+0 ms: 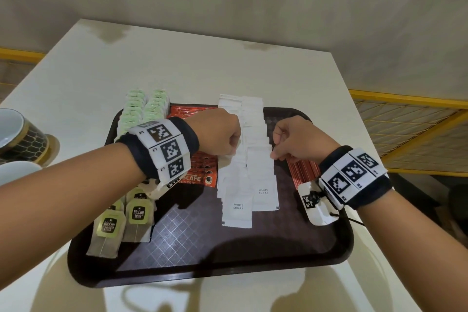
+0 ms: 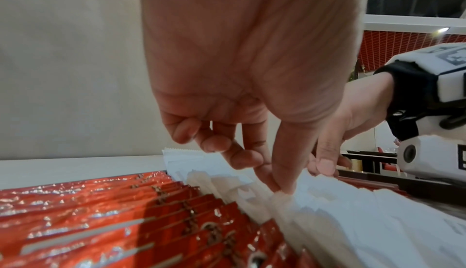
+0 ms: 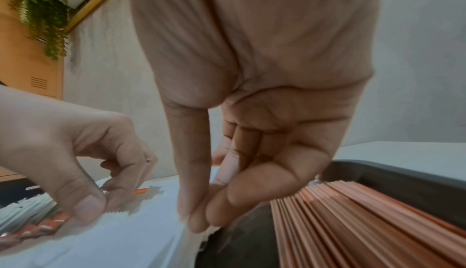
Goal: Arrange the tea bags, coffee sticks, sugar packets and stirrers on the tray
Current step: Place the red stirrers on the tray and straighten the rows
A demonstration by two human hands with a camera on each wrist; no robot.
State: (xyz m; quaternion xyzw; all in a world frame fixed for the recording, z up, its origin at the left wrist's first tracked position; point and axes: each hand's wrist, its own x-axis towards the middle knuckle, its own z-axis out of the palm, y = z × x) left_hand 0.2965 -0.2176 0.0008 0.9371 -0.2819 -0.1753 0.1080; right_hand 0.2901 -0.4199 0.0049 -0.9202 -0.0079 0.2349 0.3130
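A dark brown tray (image 1: 228, 258) holds two overlapping rows of white sugar packets (image 1: 249, 180) down its middle. My left hand (image 1: 234, 145) pinches the left edge of the sugar rows, thumb and forefinger pressed on a packet (image 2: 279, 191). My right hand (image 1: 274, 154) pinches the right edge of a sugar packet (image 3: 194, 226). Red coffee sticks (image 1: 202, 175) lie left of the sugar (image 2: 126, 222). Tea bags (image 1: 126, 220) fill the tray's left side, green ones (image 1: 144, 111) at the back. Orange stirrers (image 1: 304, 172) lie on the right (image 3: 353, 222).
A black and gold cup (image 1: 17, 134) and a white one (image 1: 15, 172) stand at the table's left edge. The white table (image 1: 177, 63) stretches beyond the tray. A yellow-framed railing (image 1: 410, 129) runs along the right.
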